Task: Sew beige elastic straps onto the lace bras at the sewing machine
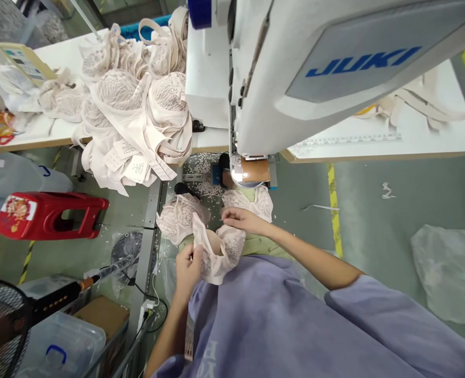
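Observation:
My left hand (pixel 188 269) is closed on the lower edge of a pale pink lace bra (pixel 216 252) that lies across my lap. My right hand (pixel 243 219) pinches the same bra's upper edge, fingers curled, just below the sewing machine's needle area (pixel 251 172). Two more lace cups (pixel 179 216) spread out to the left and under the machine head. The white JUKI sewing machine (pixel 334 63) looms above both hands.
A heap of finished lace bras (pixel 137 115) with labels hangs over the white table (pixel 54 131) at left. A red plastic stool (pixel 47 215), a fan (pixel 1 325) and clear bins (pixel 59 346) stand on the floor at left. A plastic bag (pixel 448 273) lies at right.

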A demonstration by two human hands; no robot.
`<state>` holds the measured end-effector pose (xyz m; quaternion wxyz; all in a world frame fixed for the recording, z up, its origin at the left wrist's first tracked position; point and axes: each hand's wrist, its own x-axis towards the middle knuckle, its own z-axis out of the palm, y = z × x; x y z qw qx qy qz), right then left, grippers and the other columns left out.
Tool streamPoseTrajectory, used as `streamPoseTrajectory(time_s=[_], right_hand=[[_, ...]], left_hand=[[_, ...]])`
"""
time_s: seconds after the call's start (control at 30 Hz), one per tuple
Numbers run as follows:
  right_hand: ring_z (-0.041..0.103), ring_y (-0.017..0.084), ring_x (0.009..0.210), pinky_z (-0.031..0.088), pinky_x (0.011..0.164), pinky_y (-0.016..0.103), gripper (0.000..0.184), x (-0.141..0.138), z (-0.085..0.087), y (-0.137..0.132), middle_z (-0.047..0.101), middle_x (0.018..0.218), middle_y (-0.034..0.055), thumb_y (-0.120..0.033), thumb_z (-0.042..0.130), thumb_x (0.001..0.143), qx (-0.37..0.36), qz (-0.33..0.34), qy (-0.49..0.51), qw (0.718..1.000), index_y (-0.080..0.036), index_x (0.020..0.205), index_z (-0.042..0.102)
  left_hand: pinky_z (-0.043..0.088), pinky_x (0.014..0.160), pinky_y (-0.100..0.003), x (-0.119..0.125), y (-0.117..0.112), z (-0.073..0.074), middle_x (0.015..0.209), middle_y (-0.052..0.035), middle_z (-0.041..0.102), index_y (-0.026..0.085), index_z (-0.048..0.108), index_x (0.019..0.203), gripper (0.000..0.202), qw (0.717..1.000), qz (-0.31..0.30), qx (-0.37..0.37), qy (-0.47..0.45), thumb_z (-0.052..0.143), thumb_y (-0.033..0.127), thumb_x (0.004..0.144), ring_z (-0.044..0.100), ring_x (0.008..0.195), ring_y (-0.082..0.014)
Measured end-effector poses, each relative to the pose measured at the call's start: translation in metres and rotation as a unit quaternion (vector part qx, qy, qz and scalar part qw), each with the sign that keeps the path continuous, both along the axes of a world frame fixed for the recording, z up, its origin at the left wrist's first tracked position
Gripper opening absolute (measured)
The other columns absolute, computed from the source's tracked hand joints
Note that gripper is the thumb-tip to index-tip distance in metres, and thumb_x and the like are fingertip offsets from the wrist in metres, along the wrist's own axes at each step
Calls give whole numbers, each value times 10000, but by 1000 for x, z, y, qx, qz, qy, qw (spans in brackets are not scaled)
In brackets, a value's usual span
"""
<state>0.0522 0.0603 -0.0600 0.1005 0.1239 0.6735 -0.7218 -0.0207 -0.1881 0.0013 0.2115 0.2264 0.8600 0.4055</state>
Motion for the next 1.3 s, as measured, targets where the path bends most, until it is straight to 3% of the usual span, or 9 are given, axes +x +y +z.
streamPoseTrajectory(time_s=[0.1, 0.2, 0.4, 0.5, 0.67, 0.83, 1.03, 1.2, 1.3], right_hand=[[530, 98, 620, 408, 560, 225, 386, 38, 36, 10, 600, 812, -18, -541, 682, 856, -111, -164, 28, 980, -219, 1010, 533], [575, 111, 668, 446, 600, 237, 355, 64, 73, 12, 625, 838, -10, -459, 761, 824, -185, -260, 88, 944, -234, 924, 505], [573, 129, 738, 460, 668, 264, 237, 99, 105, 22, 607, 856, 0, -420, 655, 927, -134, -310, 171, 925, -243, 914, 500], [572, 126, 778, 460, 697, 262, 159, 118, 104, 34, 598, 916, 4, -366, 628, 953, -104, -350, 167, 916, -250, 967, 522], [561, 130, 809, 451, 714, 259, 196, 139, 94, 48, 587, 933, 10, -397, 636, 941, -73, -380, 127, 913, -237, 987, 534], [554, 133, 810, 447, 711, 260, 232, 144, 80, 54, 587, 940, 14, -427, 643, 929, -56, -381, 105, 917, -233, 984, 528], [497, 108, 671, 402, 598, 234, 303, 155, 57, 87, 577, 848, -7, -491, 616, 906, 34, -378, 34, 925, -211, 953, 509], [473, 87, 545, 381, 496, 207, 286, 170, 59, 124, 587, 720, -33, -464, 559, 909, 144, -274, -45, 950, -187, 971, 590], [579, 126, 657, 470, 603, 256, 265, 160, 70, 162, 693, 891, 35, -402, 602, 875, 283, -275, -62, 917, -180, 1011, 649]], left_hand=[[503, 714, -272, -23, 28, -29, 826, -36, 646, 205, 580, 841, 374, 999, -25, 21, -43, 348, 439, 1018, 623, 795, -170], [525, 915, -317, -26, 88, -70, 1222, -88, 670, 222, 604, 1213, 341, 991, -94, 36, -88, 388, 393, 1012, 636, 1122, -200], [506, 1012, -432, -3, 187, -129, 1180, -91, 693, 194, 697, 1078, 256, 972, -195, 14, -126, 600, 392, 948, 636, 1135, -231], [524, 966, -481, -5, 184, -139, 1248, -106, 633, 157, 615, 1211, 360, 978, -167, -16, -121, 590, 415, 962, 625, 1115, -241], [576, 759, -357, -6, 151, -148, 973, -51, 677, 140, 632, 1114, 321, 952, -231, -68, -187, 549, 423, 987, 663, 824, -163], [552, 817, -373, 7, 143, -160, 956, -34, 663, 144, 613, 1106, 276, 942, -259, -97, -189, 644, 356, 931, 650, 854, -170], [491, 756, -336, 8, 147, -151, 815, -5, 629, 163, 596, 883, 224, 946, -266, -108, -149, 696, 358, 838, 605, 755, -168], [425, 665, -307, -16, 146, -114, 652, 26, 495, 229, 471, 694, 299, 960, -244, -79, -112, 572, 479, 823, 535, 669, -186], [387, 580, -284, -30, 144, -83, 588, 41, 433, 238, 475, 679, 363, 954, -265, -69, -124, 539, 563, 827, 484, 582, -172]])
